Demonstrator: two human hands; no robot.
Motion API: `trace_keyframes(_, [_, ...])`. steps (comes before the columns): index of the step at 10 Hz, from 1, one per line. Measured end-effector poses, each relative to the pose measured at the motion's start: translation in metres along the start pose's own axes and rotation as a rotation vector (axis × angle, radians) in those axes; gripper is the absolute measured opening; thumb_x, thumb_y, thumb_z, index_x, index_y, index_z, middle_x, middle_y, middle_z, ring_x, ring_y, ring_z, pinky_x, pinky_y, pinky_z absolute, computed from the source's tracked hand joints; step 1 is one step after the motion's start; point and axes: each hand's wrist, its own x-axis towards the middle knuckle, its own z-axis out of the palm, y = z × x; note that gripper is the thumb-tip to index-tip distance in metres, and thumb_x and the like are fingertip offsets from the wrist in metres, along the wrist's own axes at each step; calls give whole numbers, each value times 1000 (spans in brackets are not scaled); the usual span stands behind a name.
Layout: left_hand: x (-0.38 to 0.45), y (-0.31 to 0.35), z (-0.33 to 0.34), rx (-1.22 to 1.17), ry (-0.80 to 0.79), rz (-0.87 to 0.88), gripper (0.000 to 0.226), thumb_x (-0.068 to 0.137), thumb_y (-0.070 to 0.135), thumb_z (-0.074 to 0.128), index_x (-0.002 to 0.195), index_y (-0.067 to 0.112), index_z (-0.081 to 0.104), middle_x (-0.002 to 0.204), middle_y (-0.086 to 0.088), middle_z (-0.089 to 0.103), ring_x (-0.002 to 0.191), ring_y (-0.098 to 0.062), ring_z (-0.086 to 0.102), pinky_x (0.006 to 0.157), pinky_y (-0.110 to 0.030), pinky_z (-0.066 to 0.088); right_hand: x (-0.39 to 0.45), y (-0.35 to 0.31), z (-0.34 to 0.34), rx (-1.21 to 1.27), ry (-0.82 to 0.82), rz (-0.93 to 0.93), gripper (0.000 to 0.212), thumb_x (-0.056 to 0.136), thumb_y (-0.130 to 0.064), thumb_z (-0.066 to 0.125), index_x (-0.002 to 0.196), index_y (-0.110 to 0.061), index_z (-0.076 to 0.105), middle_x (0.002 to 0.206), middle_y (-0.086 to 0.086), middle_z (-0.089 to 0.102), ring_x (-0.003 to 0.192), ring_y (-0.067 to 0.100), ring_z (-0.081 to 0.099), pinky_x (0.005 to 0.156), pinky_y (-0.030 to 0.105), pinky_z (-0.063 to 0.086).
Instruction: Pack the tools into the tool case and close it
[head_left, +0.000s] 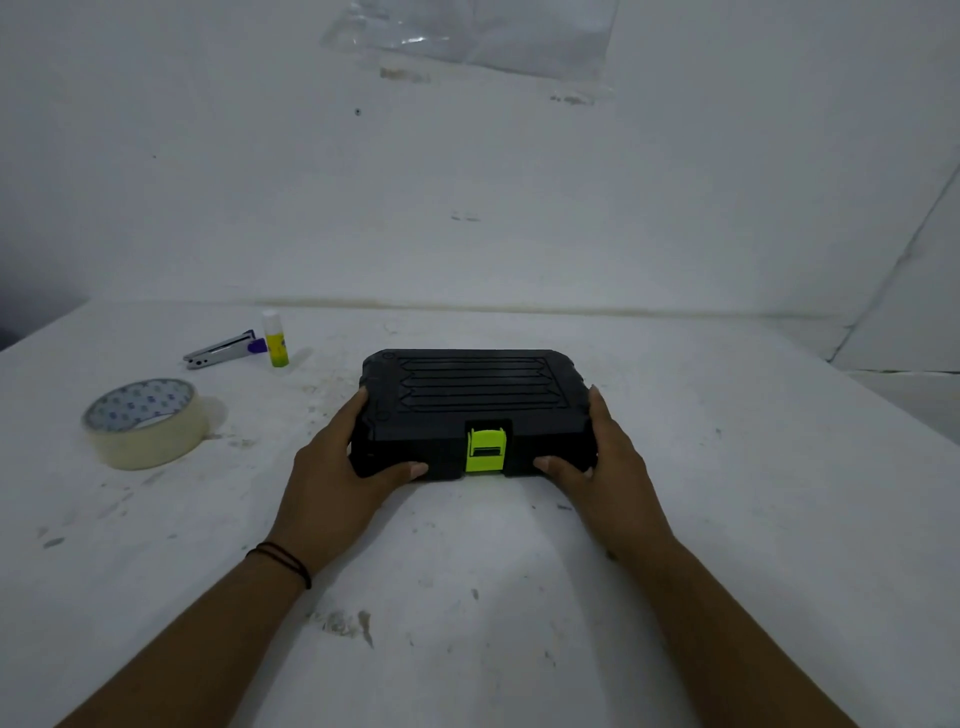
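The black tool case (475, 400) lies flat on the white table (519, 597), a little beyond the middle of it, with its lid down. The top of the lid has raised ribs running across its width. On the near side, right in the centre, sits a lime-green latch (485, 451), lying flat against the front wall of the case.

The person has both hands on it. The left hand (340, 467) wraps the near left corner: the fingers reach up along the left side wall, and the thumb lies along the front edge, pointing toward the latch but stopping short of it. The right hand (605, 457) mirrors it at the near right corner, fingers stretched along the right side, thumb laid on the front edge just right of the latch. Each grip is closed around its own end of the case, so the case sits clamped between the two hands. Whether the underside rests on the table or is lifted slightly, I cannot tell. A thin dark band (284, 561) circles the left wrist.

Off to the left, well apart from the case, a roll of pale tape (145, 423) lies on its side. Farther back stands a glue stick (274, 339) with a white cap and a yellow label, upright, and just beside it on its left lies a small metal stapler (221, 351) with a purple end. A sheet of clear plastic (467, 34) hangs on the white wall behind the table.
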Motion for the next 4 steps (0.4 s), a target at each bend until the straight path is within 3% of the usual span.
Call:
trace_keyframes(1, [1,2,-4,14,-12,-6,82,72,32,76,142,28,34,132,15,48,119,-2,46,100,-20,37,1,-3,2,-23,-8,24,93,81,-36,68,148,-32,4,141,-4,39,126,7,36,100,22,31])
trace_keyframes(2, [6,2,-16,38,-25,-14,50,85,37,59,133,29,46,125,16,52,113,-2,48,89,-10,35,0,-5,-7,-71,-71,39,97,81,-37,67,147,-32,-3,144,-3,38,128,10,37,98,19,28])
trace_keyframes(3, [15,-6,-36,165,21,-38,33,92,32,50,120,20,60,119,7,60,113,-13,54,91,-11,33,-5,-24,-24,-182,-78,61,78,85,-34,64,147,-19,19,136,2,49,122,16,45,87,15,28])
trace_keyframes(4, [18,-22,-47,362,51,-55,31,90,28,55,116,14,64,122,-6,63,116,-23,56,100,-27,35,-13,-54,-50,-200,194,-69,24,88,-27,59,109,-18,65,105,3,68,90,6,59,69,10,34])
